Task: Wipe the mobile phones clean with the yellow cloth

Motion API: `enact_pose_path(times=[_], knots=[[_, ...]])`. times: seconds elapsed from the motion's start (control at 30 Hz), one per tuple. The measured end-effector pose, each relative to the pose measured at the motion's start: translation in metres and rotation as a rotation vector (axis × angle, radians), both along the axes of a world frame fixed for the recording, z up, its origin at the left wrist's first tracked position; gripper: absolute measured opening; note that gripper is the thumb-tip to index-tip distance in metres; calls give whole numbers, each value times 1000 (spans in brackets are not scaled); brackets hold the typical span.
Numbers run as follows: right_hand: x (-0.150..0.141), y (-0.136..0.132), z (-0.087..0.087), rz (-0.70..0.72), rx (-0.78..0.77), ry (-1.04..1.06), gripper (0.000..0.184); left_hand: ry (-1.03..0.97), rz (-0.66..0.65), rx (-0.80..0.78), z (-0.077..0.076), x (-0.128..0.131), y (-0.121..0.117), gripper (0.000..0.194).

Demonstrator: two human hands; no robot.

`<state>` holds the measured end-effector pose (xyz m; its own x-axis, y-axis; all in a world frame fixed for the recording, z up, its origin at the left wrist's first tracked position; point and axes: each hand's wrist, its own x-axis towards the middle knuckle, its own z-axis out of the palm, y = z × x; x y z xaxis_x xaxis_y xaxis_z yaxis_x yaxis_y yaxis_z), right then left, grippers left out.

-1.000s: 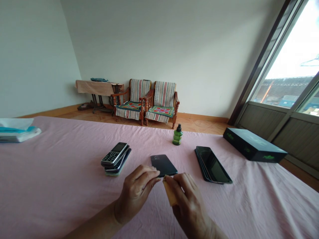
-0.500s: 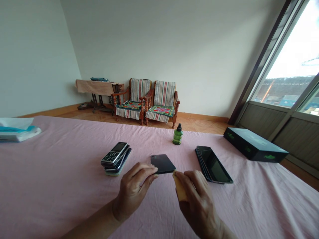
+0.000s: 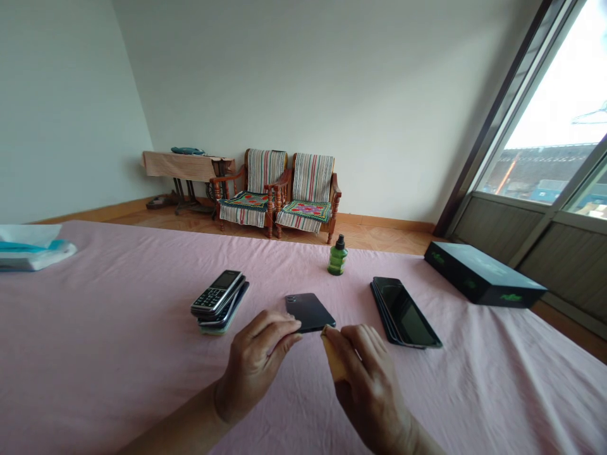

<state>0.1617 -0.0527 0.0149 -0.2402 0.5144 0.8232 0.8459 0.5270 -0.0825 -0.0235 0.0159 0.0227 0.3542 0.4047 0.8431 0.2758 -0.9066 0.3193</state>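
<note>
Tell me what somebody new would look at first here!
Probably the left hand, pinching the dark phone at its near edge, and the right hand, holding a yellowish thing beside it. Then perhaps the green bottle beyond the phone, and two striped-covered chairs by the far wall.

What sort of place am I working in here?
Probably a living room in a home: two reddish-brown wooden armchairs with striped cloth covers, a small table draped in tan cloth, and a wide pale pink cloth spread in front.
</note>
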Motion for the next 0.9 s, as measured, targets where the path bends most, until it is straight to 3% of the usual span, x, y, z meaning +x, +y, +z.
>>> enact_pose_path(times=[0.33, 0.63, 0.8, 0.9], knots=[[-3, 2, -5, -38, -27, 51, 33, 4, 22, 11, 1, 1, 0, 13], [-1, 2, -5, -31, -23, 73, 36, 4, 15, 21, 1, 1, 0, 14], [-2, 2, -5, 49, -23, 39, 41, 8, 23, 11, 0, 1, 0, 14], [-1, 2, -5, 4, -33, 68, 38, 6, 26, 12, 0, 1, 0, 13]])
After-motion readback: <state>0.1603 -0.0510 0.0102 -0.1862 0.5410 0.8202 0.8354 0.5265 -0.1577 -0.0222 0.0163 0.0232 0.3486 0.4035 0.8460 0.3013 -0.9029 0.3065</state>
